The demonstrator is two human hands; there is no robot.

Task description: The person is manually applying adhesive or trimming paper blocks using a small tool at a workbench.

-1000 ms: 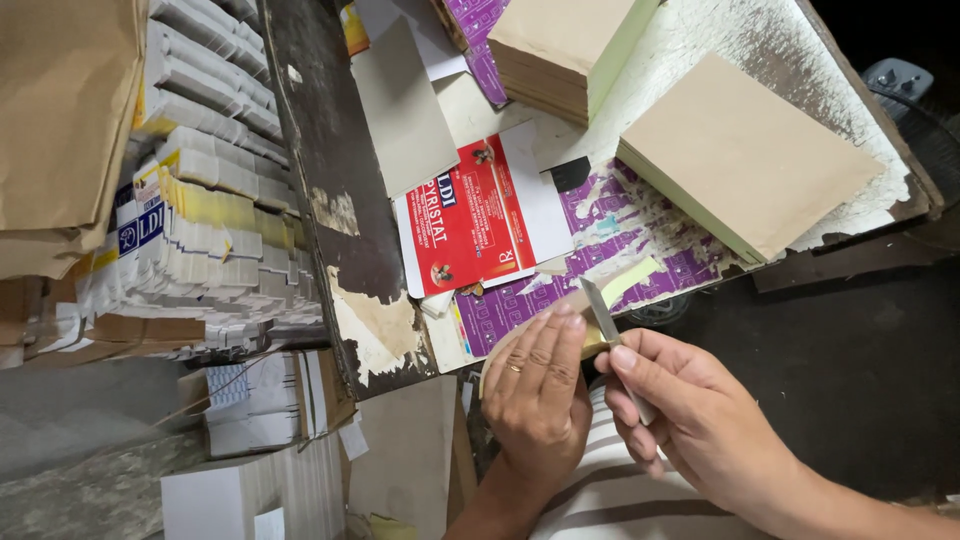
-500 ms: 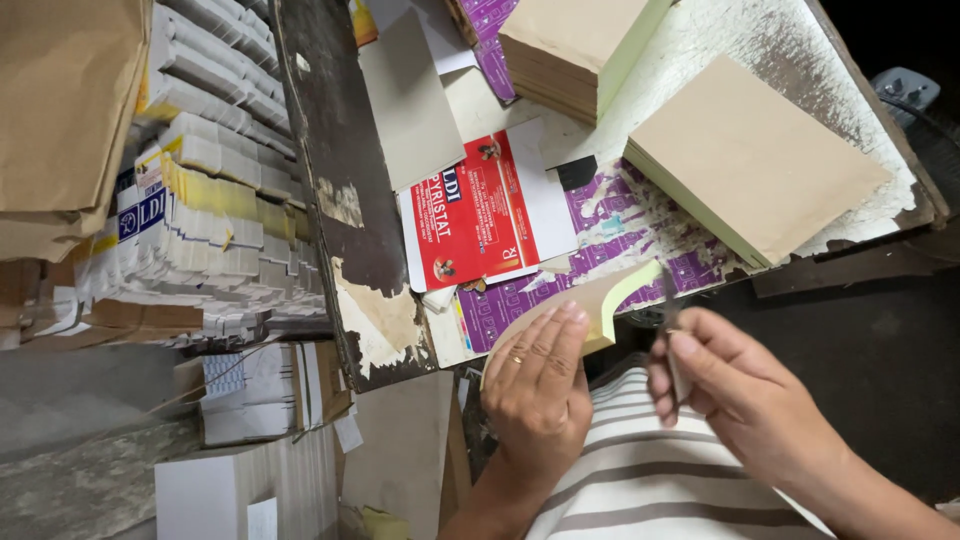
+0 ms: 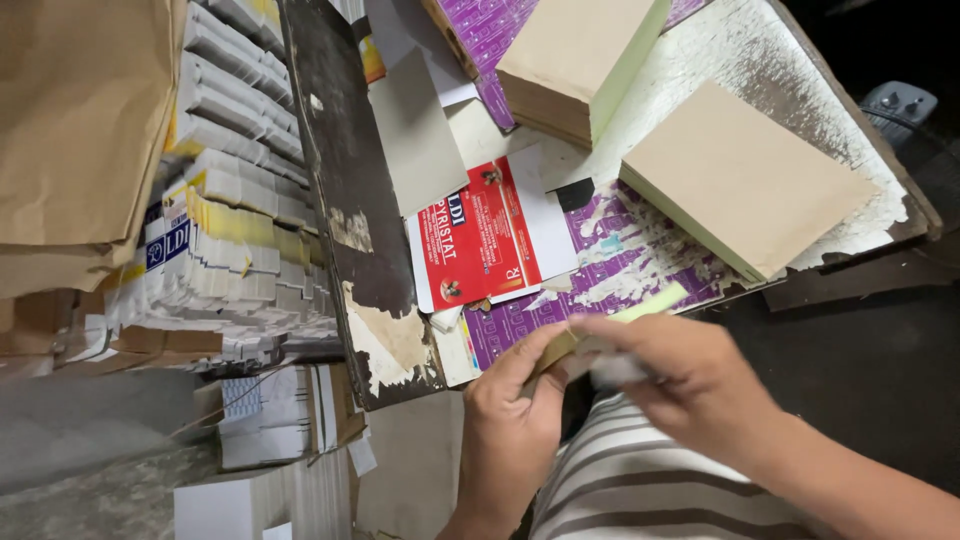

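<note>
My right hand (image 3: 700, 385) has come back over from the right and now closes on the thin pale-green strip (image 3: 648, 303), low centre of the frame. My left hand (image 3: 515, 415) pinches the small pad (image 3: 557, 352) beneath it, at the worktop (image 3: 800, 70) edge.

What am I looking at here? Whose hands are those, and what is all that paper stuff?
The picture comes from a camera worn on a person's head, looking down, so you see that person's own two hands. The left hand and the right hand meet over a striped lap and together hold a small stack of cards with a pale green strip sticking out. It is a little blurry. In front is a worn board covered with purple printed sheets, a red flattened carton and two tan paper pads. To the left stand piles of folded cartons and brown paper.
</note>
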